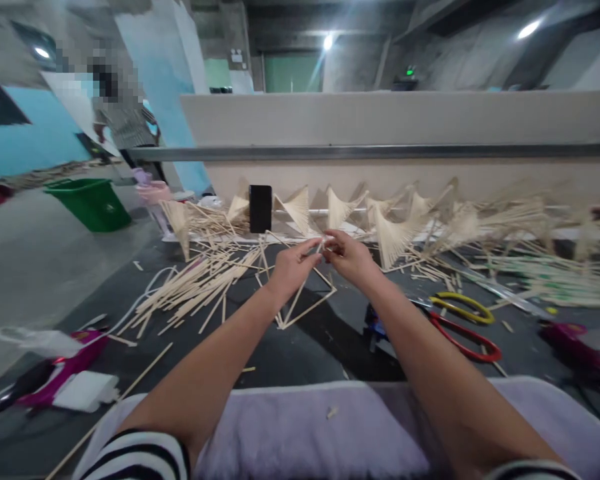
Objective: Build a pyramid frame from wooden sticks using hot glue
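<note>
Stick frame (pixel 310 308) rests on dark worktop (pixel 275 360)

The person has both arms stretched forward, and the frame is right before them, in the middle, made from thin pale sticks that meet in corners. The left hand (pixel 293 267) and the right hand (pixel 350 258) are very near each other, over the far part of the frame. In each grip the fingers are bent and their tips are close together; I cannot tell whether they pinch a stick or only touch it.

To the left of the frame lies a loose pile of sticks (pixel 195 287). Behind the hands a black phone (pixel 261 209) stands upright, among a row of twisted fan shapes (pixel 393 233) made from similar sticks. Beside the right forearm lie scissors (pixel 461 297) with one yellow handle and one red. At the near edge is a lilac cloth (pixel 310 433). Farther to the left, a green bin (pixel 93 207) stands on the floor, and another person (pixel 127 123) in a striped shirt is beyond it.
</note>
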Available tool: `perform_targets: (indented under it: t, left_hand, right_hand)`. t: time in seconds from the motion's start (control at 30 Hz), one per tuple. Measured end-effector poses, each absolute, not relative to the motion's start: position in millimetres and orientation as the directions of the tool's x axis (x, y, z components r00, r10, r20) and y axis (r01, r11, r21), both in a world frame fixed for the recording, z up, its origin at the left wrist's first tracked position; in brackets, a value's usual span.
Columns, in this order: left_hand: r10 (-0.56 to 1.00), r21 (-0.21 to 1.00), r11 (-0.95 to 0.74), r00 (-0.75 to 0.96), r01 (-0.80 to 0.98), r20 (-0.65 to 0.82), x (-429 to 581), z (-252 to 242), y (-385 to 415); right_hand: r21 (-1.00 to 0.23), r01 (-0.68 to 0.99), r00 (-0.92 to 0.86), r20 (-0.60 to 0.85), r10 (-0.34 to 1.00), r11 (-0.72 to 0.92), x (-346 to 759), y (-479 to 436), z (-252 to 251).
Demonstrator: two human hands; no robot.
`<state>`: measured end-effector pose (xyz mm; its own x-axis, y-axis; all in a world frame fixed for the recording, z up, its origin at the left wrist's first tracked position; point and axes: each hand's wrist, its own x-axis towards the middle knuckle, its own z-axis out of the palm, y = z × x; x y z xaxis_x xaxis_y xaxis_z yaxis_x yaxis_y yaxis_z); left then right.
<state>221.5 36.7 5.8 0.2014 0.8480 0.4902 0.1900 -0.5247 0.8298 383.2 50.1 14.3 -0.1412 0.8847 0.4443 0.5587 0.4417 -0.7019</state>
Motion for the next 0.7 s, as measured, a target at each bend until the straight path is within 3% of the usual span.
perform_targets:
  t: [0.1,0.33,0.43,0.7]
  left_hand:
    - [0.863,0.851,-0.498,0.188,0.164,0.469,222.6,8.1,37.1]
    - [0.875,0.866,-0.477,0.177,0.149,0.451,224.0,9.4,38.0]
    - [0.878,0.872,-0.469,0.182,0.141,0.442,224.3,10.4,37.2]
    - [0.877,0.874,-0.469,0.188,0.126,0.443,223.2,9.0,38.8]
  right_hand:
    - [-0.626,0.659,-0.241,0.348,0.906,0.416,400.6,51.2,20.8]
    - [-0.281,0.937,-0.253,-0.138,0.957,0.208,394.0,32.7,20.6]
    - [-0.226,0.948,-0.266,-0.182,0.946,0.223,384.7,27.4,10.4]
    - [-0.244,0.944,-0.259,-0.14,0.956,0.22,385.3,21.7,-6.5]
